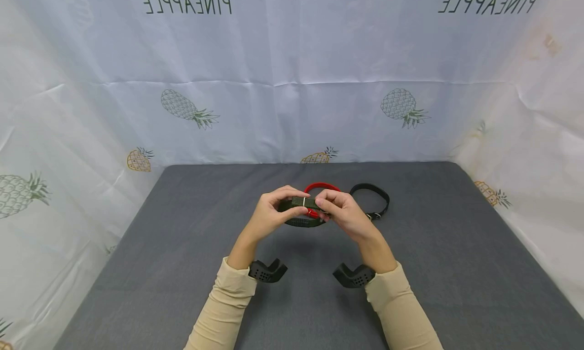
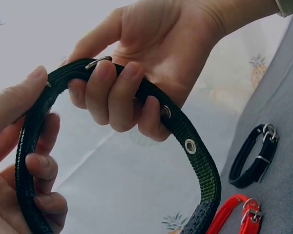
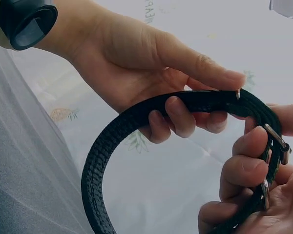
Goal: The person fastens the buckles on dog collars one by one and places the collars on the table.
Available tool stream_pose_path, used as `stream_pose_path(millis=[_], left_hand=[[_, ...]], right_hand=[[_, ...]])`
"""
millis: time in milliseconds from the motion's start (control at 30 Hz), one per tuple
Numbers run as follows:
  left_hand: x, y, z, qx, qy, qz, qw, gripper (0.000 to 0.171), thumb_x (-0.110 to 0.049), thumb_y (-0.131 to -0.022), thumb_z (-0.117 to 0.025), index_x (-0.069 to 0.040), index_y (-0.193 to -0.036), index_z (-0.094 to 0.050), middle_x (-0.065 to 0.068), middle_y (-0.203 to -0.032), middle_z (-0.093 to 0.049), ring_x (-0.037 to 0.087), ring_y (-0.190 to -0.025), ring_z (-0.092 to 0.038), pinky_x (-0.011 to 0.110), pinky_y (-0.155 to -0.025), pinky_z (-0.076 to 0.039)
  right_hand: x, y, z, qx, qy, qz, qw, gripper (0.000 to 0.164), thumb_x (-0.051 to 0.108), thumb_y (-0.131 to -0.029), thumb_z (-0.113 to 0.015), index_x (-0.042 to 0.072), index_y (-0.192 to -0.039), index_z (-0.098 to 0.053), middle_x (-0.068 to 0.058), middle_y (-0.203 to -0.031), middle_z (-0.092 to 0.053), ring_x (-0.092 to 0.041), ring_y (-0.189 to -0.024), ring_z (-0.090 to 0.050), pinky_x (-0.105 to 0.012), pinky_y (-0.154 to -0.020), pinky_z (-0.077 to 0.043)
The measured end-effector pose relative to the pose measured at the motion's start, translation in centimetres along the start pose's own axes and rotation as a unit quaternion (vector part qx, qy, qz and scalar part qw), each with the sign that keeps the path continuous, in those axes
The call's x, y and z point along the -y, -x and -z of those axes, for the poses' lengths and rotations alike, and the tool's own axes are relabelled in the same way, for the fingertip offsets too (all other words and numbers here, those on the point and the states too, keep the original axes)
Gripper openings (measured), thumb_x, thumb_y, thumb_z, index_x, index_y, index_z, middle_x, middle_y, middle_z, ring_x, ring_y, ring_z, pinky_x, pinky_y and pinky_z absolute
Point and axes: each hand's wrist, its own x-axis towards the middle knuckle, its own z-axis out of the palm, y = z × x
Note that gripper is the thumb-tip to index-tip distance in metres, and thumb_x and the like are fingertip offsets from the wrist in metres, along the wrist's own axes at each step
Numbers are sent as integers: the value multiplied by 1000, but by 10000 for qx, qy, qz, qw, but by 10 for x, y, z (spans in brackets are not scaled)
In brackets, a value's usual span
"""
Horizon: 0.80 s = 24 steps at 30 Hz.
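A dark green collar (image 1: 298,221) with a black lining is held up in both hands as a rounded loop. On its left, my left hand (image 1: 268,212) pinches the strap between thumb and fingers, beside a thin metal keeper (image 1: 304,201). My right hand (image 1: 343,213) grips the strap on the other side, by the metal buckle (image 3: 277,137), its fingers curled over the band in the left wrist view. Metal eyelets (image 2: 190,146) line the green webbing there. Fingers partly hide the buckle area.
Behind the hands lies a red collar (image 1: 321,185) on the grey-covered table (image 1: 191,269), partly hidden by them. To its right is a black collar (image 1: 385,195) in a buckled loop. White pineapple-print curtains (image 1: 292,121) hang around the table's back and sides.
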Motion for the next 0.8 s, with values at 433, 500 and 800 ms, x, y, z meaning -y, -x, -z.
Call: stream_pose_path(millis=[433, 500, 800], left_hand=[[-3, 1, 9, -812, 596, 324, 9944, 36, -18, -96, -59, 15, -111, -56, -19, -91, -63, 1, -76, -51, 17, -71, -44], [-4, 1, 11, -915, 673, 418, 9927, 31, -12, -97, -55, 16, -112, -55, -19, -91, -63, 3, -76, -50, 19, -72, -44], [-1, 2, 19, -756, 830, 507, 9924, 18, -9, -97, -56, -1, -109, -66, -17, -96, -66, 0, -85, -59, 18, -80, -50]], right_hand=[[2, 2, 7, 45, -737, -353, 9966, 27, 26, -105, -38, 22, -102, -65, 7, -81, -62, -6, -74, -55, -24, -72, -45], [2, 3, 9, 153, -895, -261, 9955, 26, 19, -105, -39, 23, -108, -65, 7, -85, -63, -6, -76, -57, -23, -75, -47], [0, 4, 12, 268, -725, 132, 9969, 30, 6, -100, -46, 25, -116, -65, 8, -97, -64, -4, -84, -58, -20, -78, -50]])
